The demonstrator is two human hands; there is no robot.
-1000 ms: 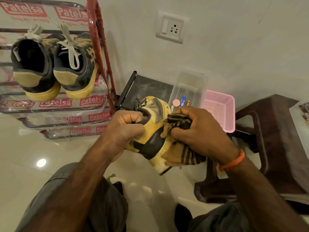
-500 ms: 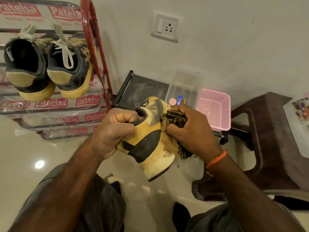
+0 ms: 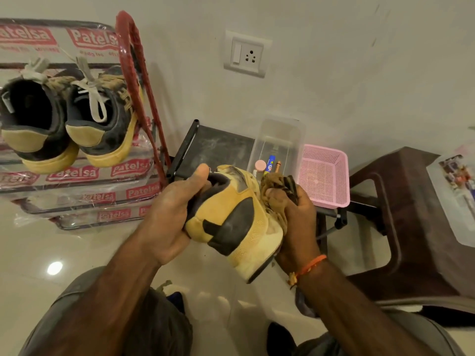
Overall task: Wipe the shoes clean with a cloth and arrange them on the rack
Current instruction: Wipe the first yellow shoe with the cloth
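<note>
- Since a moment ago you've rolled the yellow sneaker [image 3: 235,222] heel-down — your left thumb is now up on its collar.
- Head view: your left hand [image 3: 171,214] grips the heel; your right hand [image 3: 293,217], bunching the striped cloth [image 3: 276,186], presses its right flank.
- Sneaker's long axis runs away from you, toe toward the wall — the rack [image 3: 133,73] lies to your left.

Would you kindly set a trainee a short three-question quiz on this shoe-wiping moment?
1. True or false: the left hand holds the yellow shoe at its collar.
2. What does the right hand press against that shoe?
A. a brush
B. a striped cloth
C. a sponge
3. How many shoes sit on the rack?

Key: 1 true; 2 B; 3 two.
</note>
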